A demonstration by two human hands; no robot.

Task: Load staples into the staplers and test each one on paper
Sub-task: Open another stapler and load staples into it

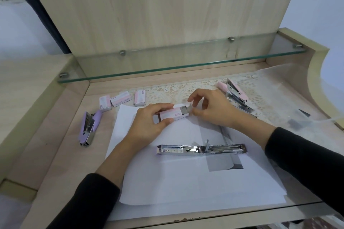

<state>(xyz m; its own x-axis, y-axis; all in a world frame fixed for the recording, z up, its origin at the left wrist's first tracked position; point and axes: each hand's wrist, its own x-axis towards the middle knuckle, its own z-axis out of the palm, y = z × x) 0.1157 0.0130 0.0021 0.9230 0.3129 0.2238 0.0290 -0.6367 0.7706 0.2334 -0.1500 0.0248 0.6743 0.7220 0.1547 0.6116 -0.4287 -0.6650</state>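
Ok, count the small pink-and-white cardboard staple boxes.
4. Beyond the white paper, back left: first box, second box, third box. The left hand grips the fourth box; the right hand pinches its right end. None seems hidden.

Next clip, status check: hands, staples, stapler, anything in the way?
Left hand grips staple box; right hand pinches its slid-out end. Opened stapler lies on paper, untouched. Nothing between hands and it.
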